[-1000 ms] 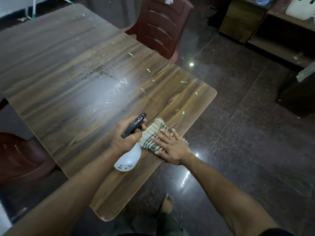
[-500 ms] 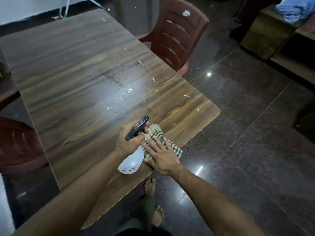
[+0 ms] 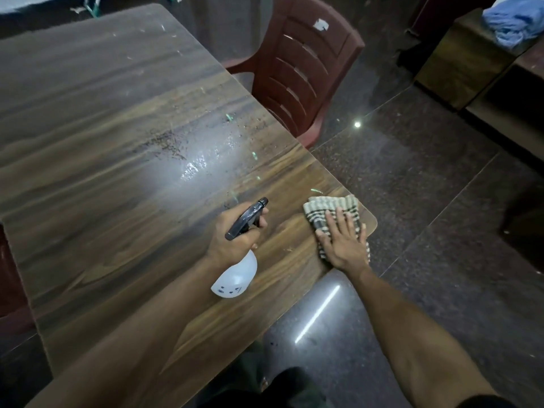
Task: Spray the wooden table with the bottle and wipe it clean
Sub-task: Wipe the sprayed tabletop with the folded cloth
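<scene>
Nearest, two bare forearms reach out over the near edge of the wooden table (image 3: 88, 201). The left hand (image 3: 235, 234) is wrapped around the neck of the spray bottle (image 3: 237, 275), fingers curled closed on the black trigger head. The bottle is held above the tabletop, its long axis tilted: the white rounded base points back toward the person and the black nozzle points away and to the right, toward the far right edge of the table. Just to the right, well apart from the bottle, the right hand (image 3: 341, 240) lies flat with fingers spread, pressing the striped cloth (image 3: 323, 207) onto the table's rounded near-right corner (part of the cloth hangs past the edge). Farther out, a wet, shiny patch (image 3: 203, 163) glistens on the wood, with dark specks and small green scraps (image 3: 253, 155) scattered around it. Beyond the table's right edge stands a dark red plastic chair (image 3: 303, 72), its seat partly hidden by the tabletop. A blue cloth (image 3: 512, 22) lies on a wooden cabinet (image 3: 459, 63) at the far right.
</scene>
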